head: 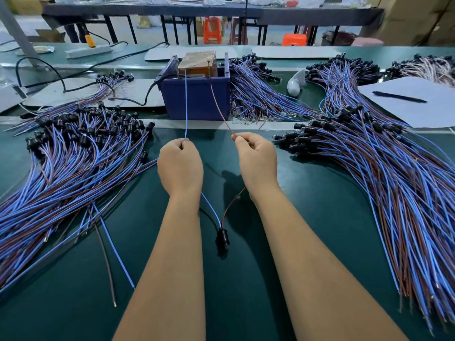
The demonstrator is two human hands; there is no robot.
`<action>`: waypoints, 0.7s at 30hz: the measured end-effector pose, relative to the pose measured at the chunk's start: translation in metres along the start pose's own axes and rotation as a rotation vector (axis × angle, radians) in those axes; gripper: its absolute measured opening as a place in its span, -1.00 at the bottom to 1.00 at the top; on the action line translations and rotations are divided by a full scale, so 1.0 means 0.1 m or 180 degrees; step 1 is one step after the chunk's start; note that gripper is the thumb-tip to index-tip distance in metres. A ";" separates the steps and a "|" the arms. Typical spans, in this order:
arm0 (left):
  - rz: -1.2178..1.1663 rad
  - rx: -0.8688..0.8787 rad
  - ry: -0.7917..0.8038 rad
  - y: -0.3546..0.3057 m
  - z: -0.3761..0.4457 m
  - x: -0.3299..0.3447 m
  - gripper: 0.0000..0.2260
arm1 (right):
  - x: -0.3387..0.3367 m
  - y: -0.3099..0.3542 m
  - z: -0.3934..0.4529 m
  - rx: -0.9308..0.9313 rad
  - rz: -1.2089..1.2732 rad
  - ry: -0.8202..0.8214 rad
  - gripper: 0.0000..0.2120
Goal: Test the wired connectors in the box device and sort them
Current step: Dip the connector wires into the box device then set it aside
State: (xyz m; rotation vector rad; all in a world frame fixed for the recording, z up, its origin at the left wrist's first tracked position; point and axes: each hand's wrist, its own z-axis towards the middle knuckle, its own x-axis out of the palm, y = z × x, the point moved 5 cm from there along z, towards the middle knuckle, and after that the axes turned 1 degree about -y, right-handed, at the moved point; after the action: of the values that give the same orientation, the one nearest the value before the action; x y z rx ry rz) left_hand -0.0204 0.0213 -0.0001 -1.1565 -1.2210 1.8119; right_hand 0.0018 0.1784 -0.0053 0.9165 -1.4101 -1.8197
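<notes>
- Your left hand pinches the blue wire; its far end reaches up to the blue box device.
- The black connector hangs between your forearms, both leads running up into your fists.
- Your right hand pinches the brown wire, also reaching the box.
- Heaps of wired connectors flank you on the green bench; paper with a pen lies far right.

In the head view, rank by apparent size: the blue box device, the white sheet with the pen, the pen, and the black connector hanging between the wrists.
1. White sheet, though cut off by the frame edge.
2. Blue box device, close to the sheet.
3. and 4. Pen and black connector: not ranked; the pen looks longer and thinner, the connector is nearer the camera.
</notes>
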 end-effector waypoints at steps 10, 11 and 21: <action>-0.0199 -0.0076 0.0014 0.02 0.05 -0.02 -0.67 | 0.01 0.02 -0.01 0.0010 0.0393 0.0052 -0.68; -0.0272 -0.0122 0.0002 0.03 0.05 -0.02 -0.72 | 0.02 0.03 -0.01 -0.0015 0.0393 0.0084 -0.68; -0.0111 -0.0113 -0.0175 0.06 0.07 -0.06 -0.95 | 0.02 0.11 -0.07 -0.0229 0.0143 0.0140 -0.88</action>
State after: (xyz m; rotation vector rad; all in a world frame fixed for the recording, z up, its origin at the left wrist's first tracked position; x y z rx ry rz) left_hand -0.0244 0.0119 -0.0029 -1.1048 -1.3015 1.8137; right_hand 0.0070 0.1708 0.0035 0.8764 -1.3194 -1.7943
